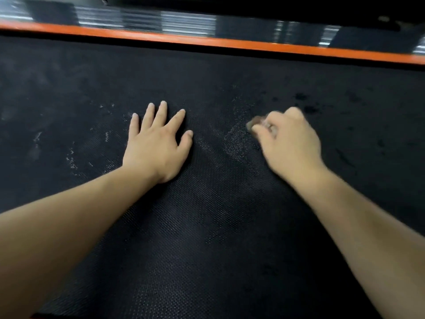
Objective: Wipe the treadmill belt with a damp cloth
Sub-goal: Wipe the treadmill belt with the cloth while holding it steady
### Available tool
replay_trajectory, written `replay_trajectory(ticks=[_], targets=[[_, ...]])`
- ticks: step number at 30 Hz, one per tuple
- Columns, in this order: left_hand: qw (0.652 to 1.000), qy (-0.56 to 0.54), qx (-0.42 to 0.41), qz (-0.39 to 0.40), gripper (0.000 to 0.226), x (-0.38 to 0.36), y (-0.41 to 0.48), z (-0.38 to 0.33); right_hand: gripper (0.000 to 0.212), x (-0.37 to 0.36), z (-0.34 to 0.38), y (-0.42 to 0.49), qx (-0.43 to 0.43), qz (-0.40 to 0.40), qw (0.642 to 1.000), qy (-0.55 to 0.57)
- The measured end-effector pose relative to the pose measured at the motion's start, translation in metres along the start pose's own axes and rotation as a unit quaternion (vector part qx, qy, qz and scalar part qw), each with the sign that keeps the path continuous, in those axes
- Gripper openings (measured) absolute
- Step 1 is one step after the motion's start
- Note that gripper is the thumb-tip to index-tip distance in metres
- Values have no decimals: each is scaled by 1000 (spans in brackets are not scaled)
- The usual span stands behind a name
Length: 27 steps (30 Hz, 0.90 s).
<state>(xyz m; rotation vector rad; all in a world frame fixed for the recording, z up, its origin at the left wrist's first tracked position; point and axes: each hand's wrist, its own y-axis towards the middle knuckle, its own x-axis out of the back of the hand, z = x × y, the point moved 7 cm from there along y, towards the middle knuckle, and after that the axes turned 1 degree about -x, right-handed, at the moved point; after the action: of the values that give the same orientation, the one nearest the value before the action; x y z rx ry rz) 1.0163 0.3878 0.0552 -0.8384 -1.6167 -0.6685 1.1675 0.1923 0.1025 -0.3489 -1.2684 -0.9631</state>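
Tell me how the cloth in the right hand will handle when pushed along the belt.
Probably floppy: the cloth is balled almost wholly inside the right hand. Likely to drag, not slide, on the textured belt.

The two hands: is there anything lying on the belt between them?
In the head view, nothing lies between the left hand and the right hand, only bare belt with pale dusty streaks. The right hand grips the cloth.

A narrow orange trim strip [207,43] runs slightly aslant across the upper view. Behind it lies a ribbed silver-and-black metallic rail [188,21], blurred, with bright light reflections. Above the rail: a dark unlit area [276,6], detail indiscernible.
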Motion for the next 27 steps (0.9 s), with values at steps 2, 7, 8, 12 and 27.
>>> replay_trajectory(ticks=[2,7,8,12,27], targets=[[1000,3,0,-4,62,0,0,1,27,-5,43,-50,95,28,994,41],[1000,7,-4,-3,63,0,0,0,29,1,19,-31,65,43,997,14],[1000,6,-4,-2,63,0,0,0,29,2,9,-25,24,26,999,-16],[1000,12,-7,-15,63,-1,1,2,29,-3,69,-102,146,63,985,66],[995,-93,-37,19,51,-2,-1,-53,33,26,-10,-88,-9,-11,1000,16]])
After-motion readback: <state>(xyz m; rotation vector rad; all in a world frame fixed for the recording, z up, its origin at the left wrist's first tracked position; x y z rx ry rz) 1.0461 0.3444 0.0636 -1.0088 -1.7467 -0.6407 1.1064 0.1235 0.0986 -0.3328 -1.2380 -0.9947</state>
